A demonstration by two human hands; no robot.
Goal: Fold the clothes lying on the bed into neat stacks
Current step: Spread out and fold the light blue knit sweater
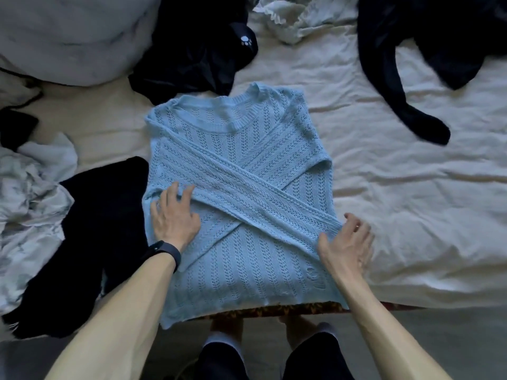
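Two hands lie on the light blue knit sweater [238, 270], which we have flat at the near edge of the bed [411, 201] — its neckline [208, 124] points to the far edge and its hem reaches just over the near one. Both sleeves [288, 204] are laid across the front and cross each other in an X.

Our left hand [175, 218], with a black wristband [164, 252] on it, rests palm down on the sweater's left side, fingers spread over the end of one sleeve. Our right hand [347, 242] is at the sweater's right side by the end of the other sleeve. Its fingers are loosely parted and a little curved, and it is blurred, so we cannot tell how firmly it touches the knit.

A black garment [96, 229] lies just beside the sweater toward the left edge, next to a crumpled pale cloth [27, 201]. Past the neckline sits a black piece with a white paw print [197, 50]. A grey pillow [68, 37] fills the far left corner, a white ruffled cloth [288, 17] lies at the far edge, and a dark long garment [411, 64] sprawls toward the far right corner — well apart from the sweater.
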